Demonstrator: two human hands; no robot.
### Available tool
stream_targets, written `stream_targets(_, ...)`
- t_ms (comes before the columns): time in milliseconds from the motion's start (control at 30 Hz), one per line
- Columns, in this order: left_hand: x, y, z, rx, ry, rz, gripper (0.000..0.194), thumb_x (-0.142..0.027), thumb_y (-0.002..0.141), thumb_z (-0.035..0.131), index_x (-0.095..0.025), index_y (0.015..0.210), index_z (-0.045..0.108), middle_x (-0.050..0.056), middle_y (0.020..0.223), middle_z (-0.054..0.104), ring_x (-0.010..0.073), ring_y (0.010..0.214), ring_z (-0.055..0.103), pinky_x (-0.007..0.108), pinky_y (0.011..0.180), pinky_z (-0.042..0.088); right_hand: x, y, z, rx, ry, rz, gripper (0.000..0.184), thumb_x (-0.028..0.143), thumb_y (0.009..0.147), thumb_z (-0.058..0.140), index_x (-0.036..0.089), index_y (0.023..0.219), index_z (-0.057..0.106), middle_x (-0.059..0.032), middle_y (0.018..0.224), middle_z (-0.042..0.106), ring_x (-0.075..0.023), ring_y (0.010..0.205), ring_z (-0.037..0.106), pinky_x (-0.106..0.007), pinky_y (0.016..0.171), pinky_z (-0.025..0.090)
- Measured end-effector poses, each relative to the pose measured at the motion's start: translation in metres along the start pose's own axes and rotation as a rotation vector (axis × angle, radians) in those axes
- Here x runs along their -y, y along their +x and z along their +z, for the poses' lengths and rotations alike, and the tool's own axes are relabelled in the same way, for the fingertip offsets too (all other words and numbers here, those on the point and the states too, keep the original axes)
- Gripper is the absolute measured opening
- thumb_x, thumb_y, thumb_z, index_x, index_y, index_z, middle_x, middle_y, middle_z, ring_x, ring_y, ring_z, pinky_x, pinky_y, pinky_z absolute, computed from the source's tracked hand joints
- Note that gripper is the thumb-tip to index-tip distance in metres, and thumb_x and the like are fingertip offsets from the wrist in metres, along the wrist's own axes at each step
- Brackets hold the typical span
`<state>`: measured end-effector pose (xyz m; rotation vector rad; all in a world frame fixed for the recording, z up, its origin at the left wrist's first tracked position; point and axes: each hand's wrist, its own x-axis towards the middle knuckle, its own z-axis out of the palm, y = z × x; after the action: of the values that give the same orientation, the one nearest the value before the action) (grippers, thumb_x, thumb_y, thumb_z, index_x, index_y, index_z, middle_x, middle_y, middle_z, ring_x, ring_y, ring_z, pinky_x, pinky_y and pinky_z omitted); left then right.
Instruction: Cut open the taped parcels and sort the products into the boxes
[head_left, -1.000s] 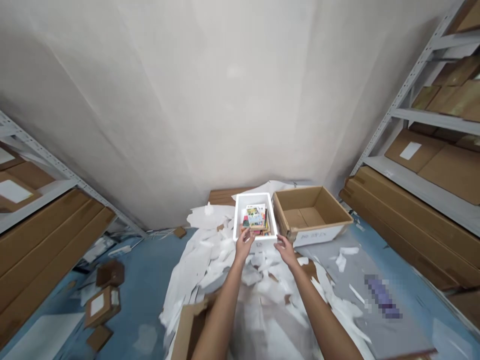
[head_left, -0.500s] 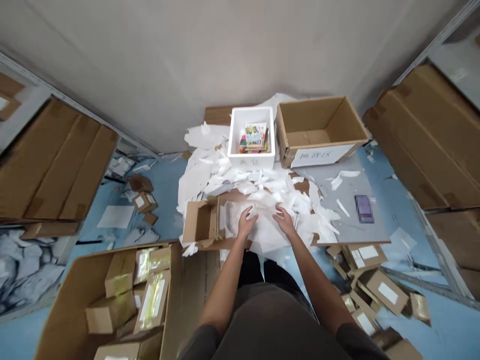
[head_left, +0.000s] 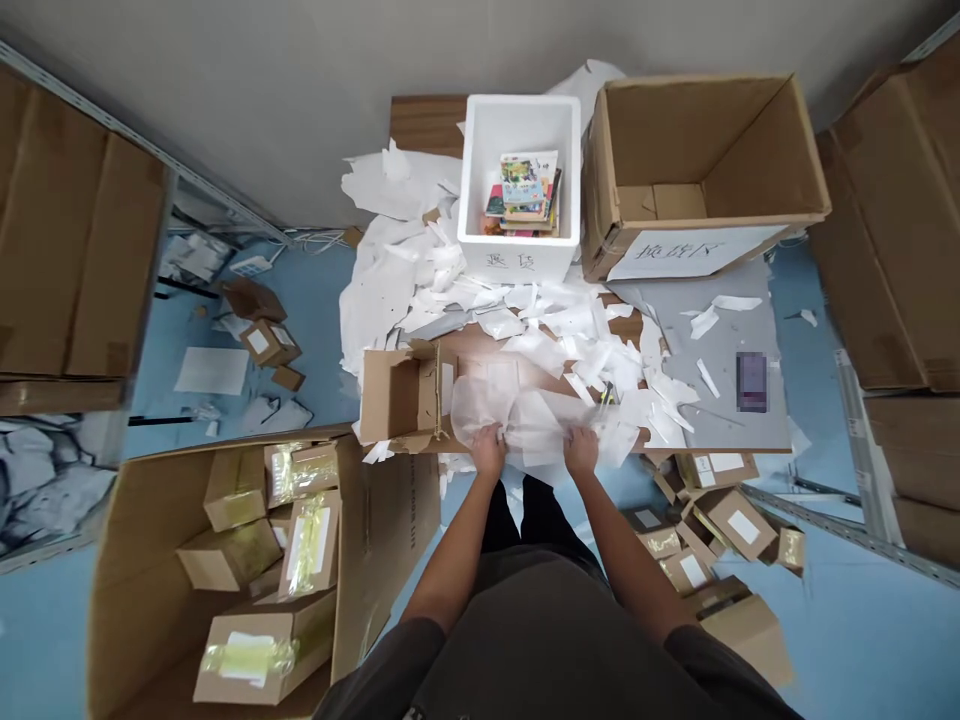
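Note:
Both hands are at the near edge of the table, on a thin, see-through white wrapping sheet (head_left: 534,415). My left hand (head_left: 489,450) has its fingers curled over the sheet's left part. The sheet's right part is pinched in my right hand (head_left: 580,451). Between the hands the sheet lies loose and wrinkled, its near edge hanging slightly over the table edge. Just left of it an open small cardboard box (head_left: 401,397) lies with its opening showing. A tool with a yellow and black part (head_left: 607,394) lies partly under paper scraps, beyond my right hand.
Torn white paper (head_left: 536,340) covers much of the wooden table. Behind stand a white foam box (head_left: 517,262) holding books (head_left: 529,185) and a large cardboard box (head_left: 705,150). A blurred purple object (head_left: 751,382) lies at right. Taped parcels (head_left: 247,650) fill a big carton (head_left: 161,500) at lower left.
My hands were spread with fingers apart over the sheet; now their fingers are closed on it, nearer the table's front edge. The camera view has tipped downward.

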<state>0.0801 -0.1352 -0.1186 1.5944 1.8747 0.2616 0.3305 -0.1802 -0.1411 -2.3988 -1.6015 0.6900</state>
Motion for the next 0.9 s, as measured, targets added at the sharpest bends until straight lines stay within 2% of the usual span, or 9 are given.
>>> stream_targets(100, -0.007, -0.003, -0.016, -0.032, -0.213, 0.088, 0.04, -0.006, 0.091, 0.057, -0.02, 0.121, 0.079, 0.012, 0.121, 0.075, 0.0267, 0.118, 0.07, 0.043, 0.111, 0.055, 0.015, 0.001, -0.019, -0.071, 0.057, -0.032, 0.023, 0.019, 0.091, 0.056, 0.019, 0.093, 0.078, -0.0135, 0.101, 0.068, -0.0301, 0.104, 0.056, -0.043, 0.1, 0.048)
stream_targets(233, -0.034, 0.001, -0.051, -0.098, -0.509, 0.19, 0.033, -0.012, 0.088, 0.062, -0.021, 0.112, 0.082, 0.011, 0.128, 0.075, 0.0257, 0.121, 0.071, 0.044, 0.111, 0.057, 0.063, 0.016, -0.063, -0.146, 0.375, -0.145, 0.023, 0.037, 0.093, 0.063, 0.022, 0.087, 0.078, -0.0144, 0.115, 0.071, -0.0312, 0.112, 0.062, -0.045, 0.1, 0.053)
stream_targets(400, -0.071, 0.013, -0.117, 0.18, -0.852, 0.35, 0.036, -0.02, 0.084, 0.068, -0.022, 0.116, 0.085, 0.01, 0.121, 0.081, 0.0291, 0.12, 0.074, 0.049, 0.114, 0.056, 0.161, 0.032, -0.112, 0.24, 0.852, -0.287, 0.04, 0.058, 0.071, 0.084, 0.024, 0.091, 0.075, -0.0124, 0.113, 0.078, -0.0331, 0.102, 0.074, -0.046, 0.09, 0.059)
stream_targets(500, -0.071, 0.021, -0.167, 0.324, -0.97, 0.415, 0.045, -0.025, 0.081, 0.075, -0.022, 0.125, 0.084, 0.011, 0.126, 0.082, 0.0321, 0.124, 0.073, 0.052, 0.116, 0.055, 0.218, 0.031, -0.126, 0.171, 0.918, -0.277, 0.047, 0.059, 0.069, 0.082, 0.025, 0.099, 0.071, -0.0096, 0.098, 0.079, -0.0304, 0.09, 0.073, -0.043, 0.085, 0.06)
stream_targets(567, -0.054, 0.025, -0.202, 0.198, -0.993, 0.377, 0.046, -0.031, 0.085, 0.076, -0.022, 0.129, 0.082, 0.012, 0.128, 0.081, 0.0322, 0.121, 0.075, 0.052, 0.112, 0.058, 0.253, 0.029, -0.125, 0.026, 0.899, -0.284, 0.043, 0.058, 0.073, 0.077, 0.025, 0.099, 0.067, -0.0078, 0.094, 0.078, -0.0267, 0.084, 0.071, -0.037, 0.079, 0.058)
stream_targets(633, -0.024, 0.029, -0.233, -0.077, -0.94, 0.279, 0.044, -0.035, 0.092, 0.072, -0.023, 0.133, 0.08, 0.013, 0.132, 0.079, 0.0312, 0.12, 0.075, 0.052, 0.111, 0.059, 0.289, 0.028, -0.115, -0.1, 0.893, -0.264, 0.039, 0.057, 0.077, 0.073, 0.025, 0.096, 0.062, -0.0042, 0.087, 0.074, -0.0225, 0.076, 0.066, -0.032, 0.072, 0.055)
stream_targets(733, 0.036, 0.027, -0.263, -0.334, -0.625, 0.224, 0.037, -0.028, 0.09, 0.073, -0.025, 0.127, 0.081, 0.013, 0.141, 0.074, 0.0337, 0.14, 0.063, 0.056, 0.125, 0.047, 0.343, 0.032, -0.087, -0.12, 0.857, -0.264, 0.04, 0.06, 0.077, 0.072, 0.026, 0.09, 0.057, -0.0002, 0.077, 0.067, -0.0195, 0.068, 0.059, -0.029, 0.066, 0.052)
stream_targets(800, 0.074, 0.021, -0.265, -0.275, -0.392, 0.211, 0.039, -0.023, 0.083, 0.079, -0.025, 0.121, 0.082, 0.015, 0.154, 0.066, 0.0376, 0.158, 0.047, 0.061, 0.131, 0.037, 0.376, 0.034, -0.063, -0.047, 0.746, -0.321, 0.039, 0.061, 0.076, 0.07, 0.026, 0.087, 0.058, -0.0021, 0.077, 0.067, -0.0219, 0.071, 0.062, -0.032, 0.07, 0.055)
stream_targets(900, 0.11, 0.01, -0.246, -0.073, -0.209, 0.109, 0.047, -0.026, 0.075, 0.088, -0.023, 0.122, 0.081, 0.017, 0.173, 0.046, 0.0446, 0.168, 0.026, 0.067, 0.129, 0.035, 0.409, 0.03, -0.026, 0.139, 0.508, -0.434, 0.033, 0.057, 0.073, 0.072, 0.027, 0.077, 0.06, -0.007, 0.075, 0.069, -0.029, 0.082, 0.069, -0.041, 0.082, 0.058)
